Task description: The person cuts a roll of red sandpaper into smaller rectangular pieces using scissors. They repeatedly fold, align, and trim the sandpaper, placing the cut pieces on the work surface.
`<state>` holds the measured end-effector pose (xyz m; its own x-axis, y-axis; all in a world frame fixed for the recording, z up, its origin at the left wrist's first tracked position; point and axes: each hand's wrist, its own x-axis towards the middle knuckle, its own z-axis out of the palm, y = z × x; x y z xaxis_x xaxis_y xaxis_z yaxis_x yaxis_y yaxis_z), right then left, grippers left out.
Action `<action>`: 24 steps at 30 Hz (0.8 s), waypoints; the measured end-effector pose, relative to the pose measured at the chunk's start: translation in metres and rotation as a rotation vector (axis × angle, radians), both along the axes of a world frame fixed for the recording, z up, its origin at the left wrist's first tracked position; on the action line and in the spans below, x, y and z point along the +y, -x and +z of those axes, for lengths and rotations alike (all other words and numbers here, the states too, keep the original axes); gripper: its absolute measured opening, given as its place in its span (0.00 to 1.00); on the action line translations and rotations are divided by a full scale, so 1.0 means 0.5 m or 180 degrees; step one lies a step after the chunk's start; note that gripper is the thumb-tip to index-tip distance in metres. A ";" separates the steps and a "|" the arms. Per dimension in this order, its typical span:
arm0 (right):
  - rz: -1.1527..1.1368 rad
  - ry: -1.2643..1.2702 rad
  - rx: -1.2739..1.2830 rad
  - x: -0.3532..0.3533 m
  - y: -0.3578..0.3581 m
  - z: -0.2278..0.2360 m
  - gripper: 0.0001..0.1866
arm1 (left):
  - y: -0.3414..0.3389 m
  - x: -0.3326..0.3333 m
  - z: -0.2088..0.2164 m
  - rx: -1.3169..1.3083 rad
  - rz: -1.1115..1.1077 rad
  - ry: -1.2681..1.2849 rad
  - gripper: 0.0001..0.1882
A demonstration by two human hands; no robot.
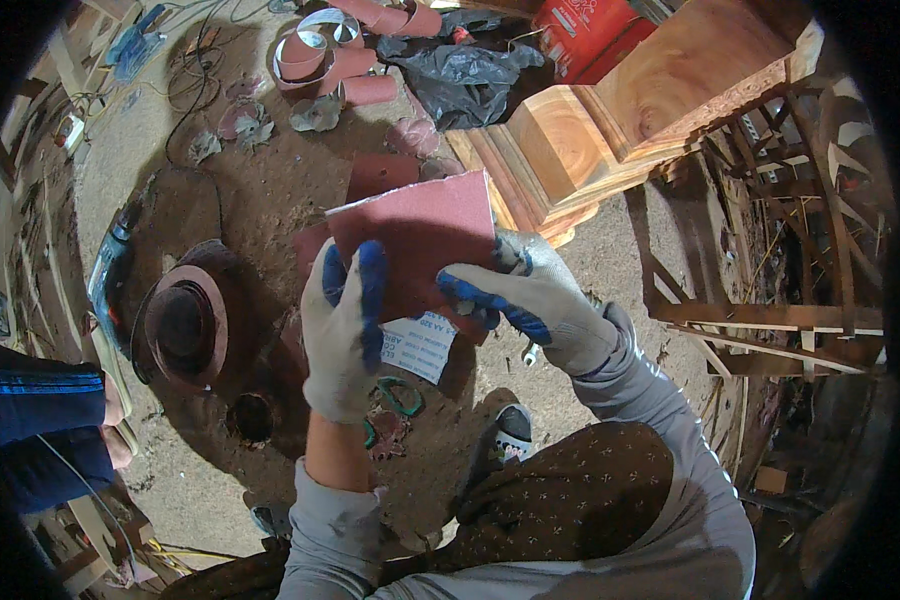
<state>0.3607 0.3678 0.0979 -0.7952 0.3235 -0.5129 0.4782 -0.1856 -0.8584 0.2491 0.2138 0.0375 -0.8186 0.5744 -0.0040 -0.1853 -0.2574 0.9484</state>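
Observation:
A reddish sheet of sandpaper [420, 225] is held up in front of me, its pale torn edge along the top. My left hand [345, 325], in a grey glove with blue fingertips, grips its lower left side between thumb and fingers. On the right side my right hand [530, 300], gloved the same way, pinches the sheet, some of its fingers hidden behind it. Beneath the sheet lie more reddish sandpaper pieces [378, 175] and one turned over with its white printed backing [420, 345] showing.
A carved, polished wooden piece [560, 150] lies at the upper right. Sandpaper rolls [320, 60] and a black plastic bag [465, 80] are at the far side. A corded power tool [110, 270] and a sandpaper coil [185, 325] sit left, near another person's legs [45, 420]. Wooden frames [780, 320] stand right.

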 end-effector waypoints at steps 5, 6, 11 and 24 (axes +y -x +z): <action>0.0288 -0.0542 -0.0257 0.005 0.010 0.002 0.18 | 0.046 -0.039 -0.010 -0.0858 -0.1355 0.0289 0.15; 0.0039 -0.0194 0.0024 0.000 0.014 -0.002 0.19 | 0.045 -0.044 -0.012 -0.0753 -0.1525 0.0224 0.15; 0.0013 0.0198 0.0461 0.014 0.003 -0.050 0.26 | 0.018 -0.028 -0.014 -0.1075 -0.0944 -0.0114 0.11; 0.0780 0.0896 0.0533 -0.084 0.057 -0.143 0.34 | 0.137 -0.187 -0.076 -0.0312 0.0372 -0.0284 0.16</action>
